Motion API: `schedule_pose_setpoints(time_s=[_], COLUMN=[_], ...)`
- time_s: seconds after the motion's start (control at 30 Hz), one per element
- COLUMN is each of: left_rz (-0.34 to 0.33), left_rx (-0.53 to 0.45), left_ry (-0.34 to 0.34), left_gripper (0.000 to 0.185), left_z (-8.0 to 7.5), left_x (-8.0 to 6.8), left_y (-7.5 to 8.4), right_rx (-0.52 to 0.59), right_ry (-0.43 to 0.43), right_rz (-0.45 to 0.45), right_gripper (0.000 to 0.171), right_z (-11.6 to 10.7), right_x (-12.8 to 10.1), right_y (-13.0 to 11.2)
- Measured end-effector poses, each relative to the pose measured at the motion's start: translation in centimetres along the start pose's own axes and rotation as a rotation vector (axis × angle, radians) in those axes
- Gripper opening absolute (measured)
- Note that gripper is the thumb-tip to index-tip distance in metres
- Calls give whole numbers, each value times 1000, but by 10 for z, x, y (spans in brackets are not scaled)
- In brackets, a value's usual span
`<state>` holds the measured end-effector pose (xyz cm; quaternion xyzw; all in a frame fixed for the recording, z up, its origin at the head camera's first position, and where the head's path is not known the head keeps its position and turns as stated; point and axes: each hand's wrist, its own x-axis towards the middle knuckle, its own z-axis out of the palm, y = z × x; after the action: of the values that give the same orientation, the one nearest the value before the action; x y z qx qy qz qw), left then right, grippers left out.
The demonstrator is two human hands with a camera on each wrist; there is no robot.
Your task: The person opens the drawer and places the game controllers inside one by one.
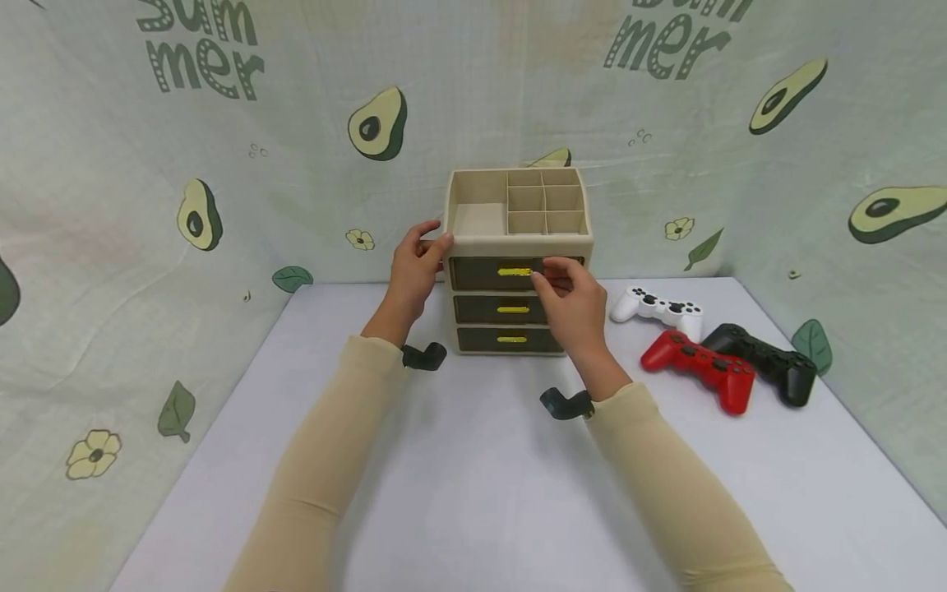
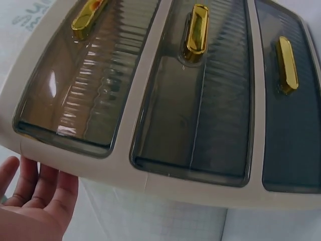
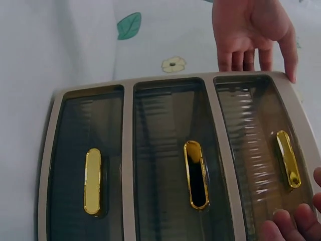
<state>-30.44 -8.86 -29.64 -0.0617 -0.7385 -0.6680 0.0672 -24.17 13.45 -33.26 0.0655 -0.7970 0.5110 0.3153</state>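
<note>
A cream tabletop organizer [image 1: 518, 247] with dark see-through drawers stands at the far end of the table. My left hand [image 1: 416, 267] rests against its left side near the top, thumb by the front corner; in the left wrist view the fingers [image 2: 42, 188] reach the side wall. Close to the right end of the top drawer's gold handle [image 1: 515, 271] is my right hand [image 1: 577, 308], thumb and fingers bent and apart. In the right wrist view, its fingertips [image 3: 283, 226] are just short of that handle [image 3: 288, 159]. Every drawer appears closed.
Right of the organizer lie three game controllers: a white one [image 1: 658, 308], a red one [image 1: 699, 366] and a black one [image 1: 769, 362]. Open compartments [image 1: 545, 197] top the organizer. Behind the white table [image 1: 473, 493] hangs a patterned cloth [image 1: 296, 164], also along both sides.
</note>
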Motion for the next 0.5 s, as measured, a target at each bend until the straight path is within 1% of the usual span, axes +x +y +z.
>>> schedule_pose_setpoints(time_s=[0.27, 0.5], left_rz=[-2, 14], left_rx=[4, -12], left_ry=[26, 52], left_gripper=[44, 43], left_z=[3, 7], left_x=[-5, -7], left_y=[0, -1], right_rx=[-15, -26], right_ry=[2, 10], right_rz=[11, 27], right_gripper=[29, 29], right_z=[5, 6], right_x=[1, 5], right_y=[-7, -6])
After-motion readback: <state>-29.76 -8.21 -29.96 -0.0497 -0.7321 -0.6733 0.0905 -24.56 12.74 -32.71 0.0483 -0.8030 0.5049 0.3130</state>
